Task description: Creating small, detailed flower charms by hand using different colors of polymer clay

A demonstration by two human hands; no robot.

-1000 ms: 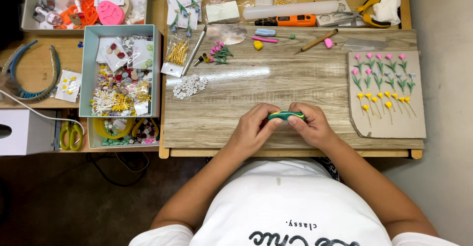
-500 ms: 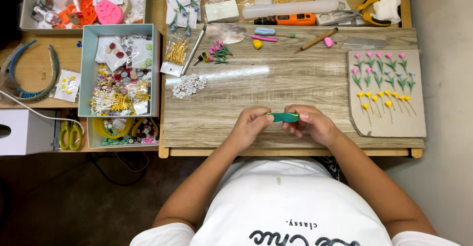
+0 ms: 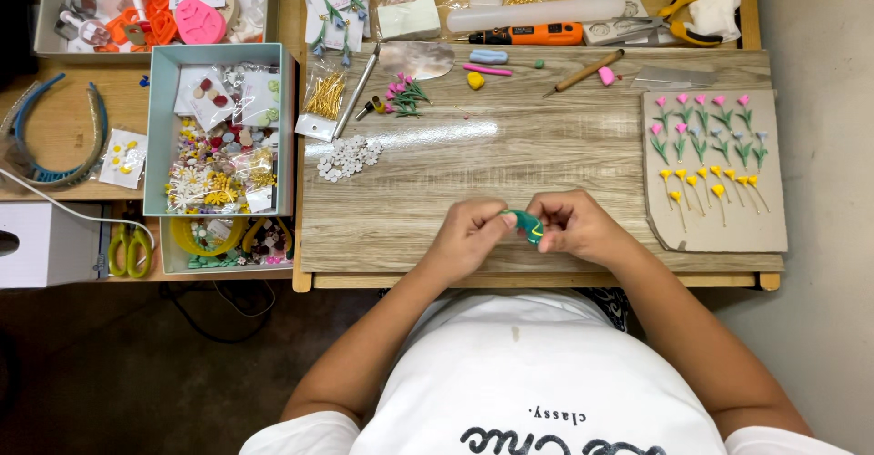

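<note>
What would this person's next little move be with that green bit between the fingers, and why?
Probably keep pinching and rolling the green clay piece thinner: the left hand and right hand both grip it above the wooden board, and the cardboard sheet beside them holds small flowers with thin green stems.

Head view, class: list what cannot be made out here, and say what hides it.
1. Green piece: its full shape, covered by the fingers of the left hand and right hand.
2. Tiny flowers on the cardboard sheet: too small to tell their material.
3. Orange cutters in the grey tray: cut off by the top edge.
4. Contents of the teal box: too jumbled and small.
</note>
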